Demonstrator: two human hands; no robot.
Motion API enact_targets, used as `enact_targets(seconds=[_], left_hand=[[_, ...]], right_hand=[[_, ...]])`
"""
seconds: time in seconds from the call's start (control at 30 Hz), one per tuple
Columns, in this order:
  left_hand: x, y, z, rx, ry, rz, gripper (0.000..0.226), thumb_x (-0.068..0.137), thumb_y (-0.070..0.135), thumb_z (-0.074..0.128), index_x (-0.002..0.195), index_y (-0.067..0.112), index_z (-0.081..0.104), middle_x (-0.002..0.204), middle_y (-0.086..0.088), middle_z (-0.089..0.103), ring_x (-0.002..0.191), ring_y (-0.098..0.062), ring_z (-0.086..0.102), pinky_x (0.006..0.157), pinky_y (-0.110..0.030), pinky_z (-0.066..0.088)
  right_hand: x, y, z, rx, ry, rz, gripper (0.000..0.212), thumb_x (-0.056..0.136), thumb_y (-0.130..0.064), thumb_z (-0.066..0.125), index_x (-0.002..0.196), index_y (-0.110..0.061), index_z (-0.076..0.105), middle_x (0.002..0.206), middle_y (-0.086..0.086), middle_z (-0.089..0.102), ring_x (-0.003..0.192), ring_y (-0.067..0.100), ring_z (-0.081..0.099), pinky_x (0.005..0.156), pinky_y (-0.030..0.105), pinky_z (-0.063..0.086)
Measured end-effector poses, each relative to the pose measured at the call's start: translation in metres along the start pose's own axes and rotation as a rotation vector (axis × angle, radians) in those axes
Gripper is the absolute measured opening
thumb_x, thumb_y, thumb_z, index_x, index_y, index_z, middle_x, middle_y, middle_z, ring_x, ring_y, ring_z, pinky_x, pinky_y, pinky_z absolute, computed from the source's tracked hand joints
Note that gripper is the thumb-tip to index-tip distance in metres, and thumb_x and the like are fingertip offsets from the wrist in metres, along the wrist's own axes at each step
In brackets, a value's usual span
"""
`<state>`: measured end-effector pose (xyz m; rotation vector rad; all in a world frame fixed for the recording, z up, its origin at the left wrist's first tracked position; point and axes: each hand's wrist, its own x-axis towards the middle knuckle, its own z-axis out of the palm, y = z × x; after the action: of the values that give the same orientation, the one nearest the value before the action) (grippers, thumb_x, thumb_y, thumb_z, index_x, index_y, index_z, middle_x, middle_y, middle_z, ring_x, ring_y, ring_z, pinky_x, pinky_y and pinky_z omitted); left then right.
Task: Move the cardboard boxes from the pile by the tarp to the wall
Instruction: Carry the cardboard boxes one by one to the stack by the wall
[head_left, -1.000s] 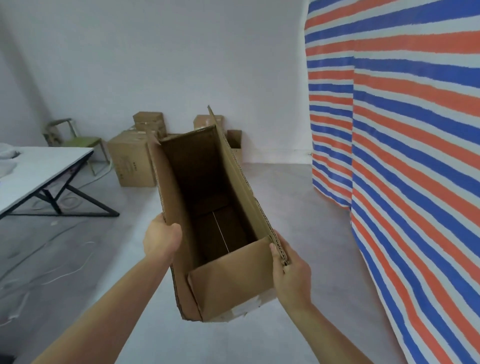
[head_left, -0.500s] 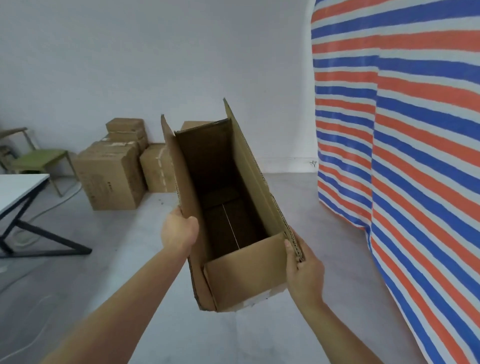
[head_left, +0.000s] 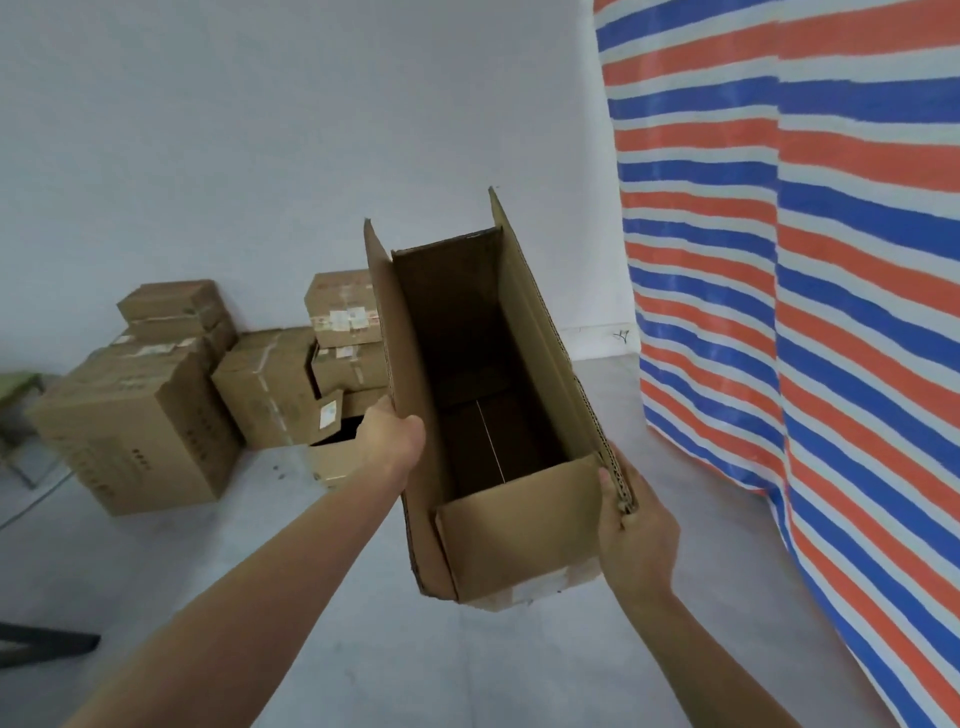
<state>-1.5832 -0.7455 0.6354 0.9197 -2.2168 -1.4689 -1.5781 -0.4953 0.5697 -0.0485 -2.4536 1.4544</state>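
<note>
I carry a long, open, empty cardboard box (head_left: 519, 540) in front of me, above the floor, its top flaps standing up. My left hand (head_left: 387, 439) grips its left flap from outside. My right hand (head_left: 636, 530) grips the near end of its right flap, thumb on the corrugated edge. Against the white wall (head_left: 311, 130) ahead on the left stands a stack of several closed cardboard boxes (head_left: 171, 395), with one small open box at its front, partly hidden by my left arm. The striped orange, blue and white tarp (head_left: 805, 286) hangs on the right.
Grey concrete floor (head_left: 519, 675) stretches between me and the wall. A green chair seat (head_left: 15, 384) shows at the far left edge. A black table leg (head_left: 47, 642) lies at the lower left. The tarp's bottom edge reaches the floor on the right.
I have come closer to the wall and the view has swung right; the box stack now looks larger and nearer, and the white table has left the view. Both hands keep their grip.
</note>
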Motion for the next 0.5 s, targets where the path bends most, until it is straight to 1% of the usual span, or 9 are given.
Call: enact_targets(seconds=[0.07,0.1,0.2,0.27,0.33,0.4,0.43,0.47,0.5], left_hand=[[0.043,0.012,0.010,-0.006,0.008,-0.018,0.041,0.093,0.002,0.045,0.127,0.019,0.060,0.092,-0.003,0.069,0.080,-0.025,0.067,0.063,-0.034,0.056],[0.063,0.015,0.013,-0.002,0.021,-0.033,0.042,0.092,0.002,0.045,0.126,0.020,0.060,0.091,-0.003,0.069,0.080,-0.025,0.067,0.065,-0.036,0.057],[0.135,0.018,0.027,-0.027,0.051,-0.054,0.040,0.093,0.003,0.046,0.125,0.023,0.061,0.089,-0.001,0.069,0.079,-0.023,0.066,0.062,-0.032,0.054],[0.187,0.019,0.039,-0.036,0.063,-0.048,0.039,0.093,0.005,0.048,0.125,0.024,0.061,0.089,0.001,0.069,0.079,-0.022,0.066,0.065,-0.034,0.056],[0.238,0.020,0.052,-0.033,0.061,-0.039,0.037,0.093,0.007,0.050,0.125,0.022,0.060,0.093,-0.001,0.070,0.080,-0.023,0.067,0.069,-0.039,0.059],[0.297,0.018,0.066,-0.040,0.048,-0.021,0.039,0.093,0.008,0.050,0.129,0.019,0.058,0.097,-0.005,0.071,0.082,-0.026,0.068,0.066,-0.038,0.058],[0.324,0.017,0.073,-0.044,0.038,-0.014,0.041,0.093,0.008,0.050,0.132,0.018,0.057,0.100,-0.008,0.071,0.082,-0.026,0.068,0.064,-0.037,0.057],[0.358,0.019,0.081,-0.035,0.030,-0.006,0.042,0.093,0.008,0.050,0.134,0.018,0.055,0.103,-0.009,0.071,0.083,-0.026,0.068,0.062,-0.035,0.056],[0.384,0.023,0.088,-0.031,0.018,0.002,0.043,0.093,0.007,0.050,0.135,0.018,0.055,0.104,-0.010,0.071,0.082,-0.025,0.068,0.061,-0.034,0.055]], right_hand=[[0.039,-0.011,0.025,-0.045,-0.023,0.013,0.037,0.097,-0.029,0.059,0.127,-0.009,0.067,0.119,0.011,0.071,0.103,0.032,0.069,0.094,0.037,0.051],[0.055,-0.015,0.038,-0.069,-0.024,-0.006,0.038,0.097,-0.030,0.058,0.127,-0.009,0.067,0.119,0.011,0.071,0.103,0.032,0.069,0.095,0.041,0.052],[0.111,-0.032,0.083,-0.091,-0.081,-0.039,0.052,0.092,-0.044,0.047,0.132,-0.015,0.064,0.123,0.006,0.070,0.108,0.029,0.068,0.099,0.045,0.053],[0.153,-0.036,0.117,-0.110,-0.117,-0.040,0.053,0.093,-0.044,0.045,0.136,-0.016,0.061,0.129,0.005,0.067,0.113,0.028,0.065,0.102,0.042,0.049],[0.192,-0.038,0.151,-0.128,-0.128,-0.028,0.046,0.098,-0.036,0.049,0.138,-0.015,0.058,0.134,0.007,0.064,0.117,0.029,0.063,0.104,0.039,0.047],[0.233,-0.039,0.190,-0.127,-0.144,-0.003,0.040,0.101,-0.030,0.052,0.138,-0.017,0.056,0.136,0.005,0.062,0.119,0.026,0.060,0.106,0.037,0.045],[0.250,-0.040,0.207,-0.092,-0.157,-0.020,0.037,0.102,-0.028,0.052,0.138,-0.025,0.055,0.134,-0.002,0.062,0.119,0.020,0.059,0.103,0.033,0.045],[0.272,-0.041,0.231,-0.054,-0.150,-0.056,0.035,0.102,-0.027,0.051,0.137,-0.034,0.055,0.132,-0.012,0.061,0.117,0.013,0.058,0.099,0.026,0.045],[0.291,-0.043,0.249,-0.026,-0.143,-0.073,0.036,0.102,-0.027,0.049,0.135,-0.043,0.053,0.129,-0.020,0.059,0.114,0.006,0.056,0.095,0.020,0.042]])
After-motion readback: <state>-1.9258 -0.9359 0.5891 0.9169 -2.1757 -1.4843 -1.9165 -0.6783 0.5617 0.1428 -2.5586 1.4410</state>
